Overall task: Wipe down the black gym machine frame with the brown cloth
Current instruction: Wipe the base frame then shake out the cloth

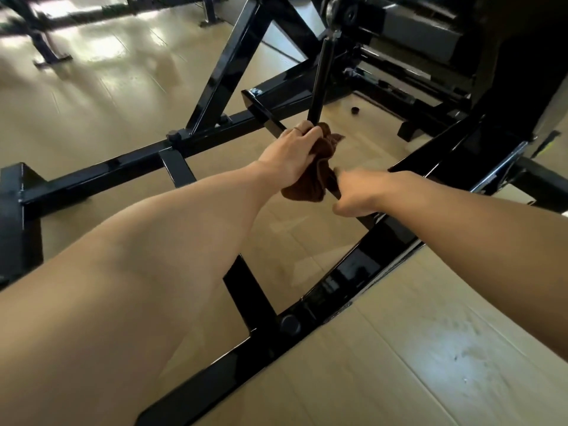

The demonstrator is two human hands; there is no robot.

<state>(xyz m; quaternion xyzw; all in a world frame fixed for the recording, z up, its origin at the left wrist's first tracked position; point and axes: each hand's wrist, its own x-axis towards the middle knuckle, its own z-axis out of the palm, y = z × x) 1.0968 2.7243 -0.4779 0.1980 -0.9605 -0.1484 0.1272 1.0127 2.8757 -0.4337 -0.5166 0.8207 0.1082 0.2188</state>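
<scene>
Left hand [295,155] bunches the brown cloth [319,167] on the frame bar [267,118]; right hand [356,195], grip unclear, could snag the cloth.

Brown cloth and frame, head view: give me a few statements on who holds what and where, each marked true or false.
1. The left hand grips the brown cloth. True.
2. The cloth lies flat on the wooden floor. False: it is bunched up in the hand, against a slanting bar of the black frame, above the floor.
3. The right hand is on the same bar, just below the cloth. True, though it is blurred, so its exact hold is unclear.
4. A small black cap lies on the floor beyond the hands. True.
5. Both arms wear long dark sleeves. False: both forearms are bare.
</scene>
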